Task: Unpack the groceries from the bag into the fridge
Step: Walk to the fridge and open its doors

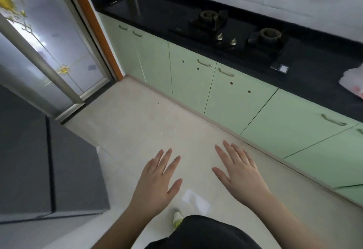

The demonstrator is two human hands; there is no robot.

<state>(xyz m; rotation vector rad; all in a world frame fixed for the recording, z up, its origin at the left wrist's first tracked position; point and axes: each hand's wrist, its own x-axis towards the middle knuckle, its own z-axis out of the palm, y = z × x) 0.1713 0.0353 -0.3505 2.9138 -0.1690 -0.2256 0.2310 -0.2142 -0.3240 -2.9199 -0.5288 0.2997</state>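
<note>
My left hand (160, 178) and my right hand (238, 170) hover side by side over the pale floor, palms down, fingers spread, holding nothing. A grey fridge (25, 162) with its doors closed stands at the lower left, well left of my left hand. A white plastic bag (352, 82) lies on the black counter at the far right edge, mostly cut off by the frame; what it holds is hidden.
A black counter (157, 13) with a two-burner gas hob (237, 30) runs along the right above green cabinets (235, 99). A glass sliding door (57, 52) stands behind the fridge. A white scrap (196, 199) lies on the floor by my feet.
</note>
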